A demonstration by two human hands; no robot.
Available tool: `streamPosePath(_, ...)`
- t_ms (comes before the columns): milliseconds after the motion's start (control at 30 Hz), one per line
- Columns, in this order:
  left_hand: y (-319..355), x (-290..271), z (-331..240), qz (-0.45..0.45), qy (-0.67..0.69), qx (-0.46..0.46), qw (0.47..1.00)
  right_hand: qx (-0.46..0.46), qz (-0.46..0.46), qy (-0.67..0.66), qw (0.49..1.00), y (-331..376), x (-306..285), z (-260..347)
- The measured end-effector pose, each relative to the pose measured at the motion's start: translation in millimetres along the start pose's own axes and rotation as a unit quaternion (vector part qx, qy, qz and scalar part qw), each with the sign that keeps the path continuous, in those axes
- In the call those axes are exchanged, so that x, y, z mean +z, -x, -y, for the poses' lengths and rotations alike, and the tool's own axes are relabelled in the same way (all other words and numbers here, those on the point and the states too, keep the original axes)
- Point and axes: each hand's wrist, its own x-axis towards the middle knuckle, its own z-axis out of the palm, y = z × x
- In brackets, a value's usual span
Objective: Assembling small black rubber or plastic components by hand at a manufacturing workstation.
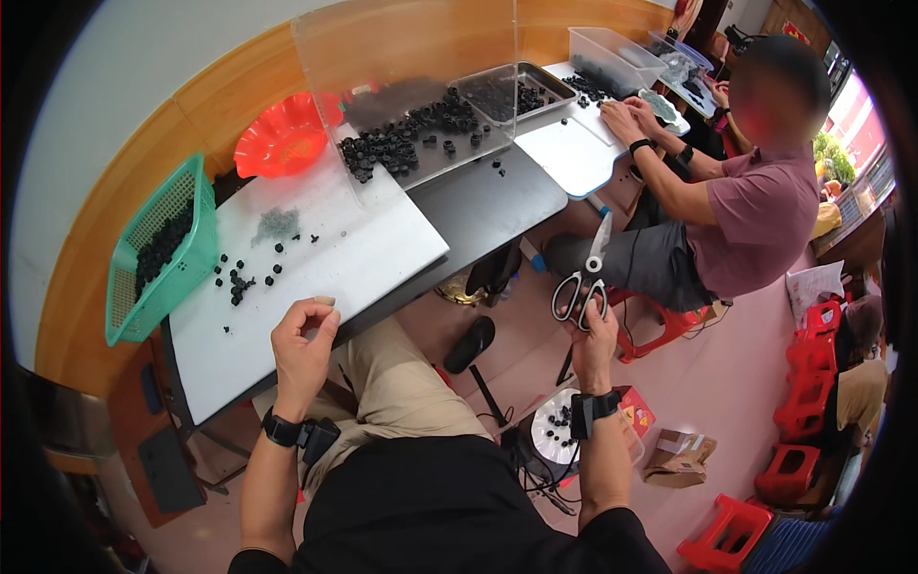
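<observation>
**A:** What's in my right hand at this moment?

**B:** A pair of scissors, grey loop handles with pale steel blades. Your fingers are threaded through the loops and closed on them, blades pointing up and away. You hold them out to the right, off the table edge and above the floor, which I'd judge keeps the points away from your lap.

**A:** And my left hand?

**B:** It sits at the near edge of the white board, thumb and forefinger curled together in a pinch. Something tiny may be between them, but I cannot tell from here. The board is smooth and matte, and the small black parts show up well against it.

**A:** What are those parts like?

**B:** Short, round, dull black, rubbery-looking. A few lie scattered near a grey tuft of trimmings. More fill the green mesh basket on the left, and a big heap lies behind a clear plastic screen, beside a ribbed red bowl.

**A:** Anyone else around?

**B:** A person in a maroon shirt works at the next table, seated to the right.
</observation>
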Motion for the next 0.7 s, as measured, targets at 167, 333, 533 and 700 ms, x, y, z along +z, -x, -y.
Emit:
streamPosePath(167,0,1,2,-0.002,0.000,-0.004,1.000,0.057,-0.017,0.026,0.998,17,-15,-33)
streamPosePath(333,-2,0,2,0.014,-0.021,-0.009,1.000,0.100,-0.047,0.041,0.993,24,-45,-72)
streamPosePath(533,0,0,4,0.015,-0.015,0.003,1.000,0.206,-0.108,0.143,0.962,45,-84,-89)
streamPosePath(700,-2,2,4,0.033,-0.032,0.013,0.999,0.240,-0.096,0.148,0.955,61,-133,-81)
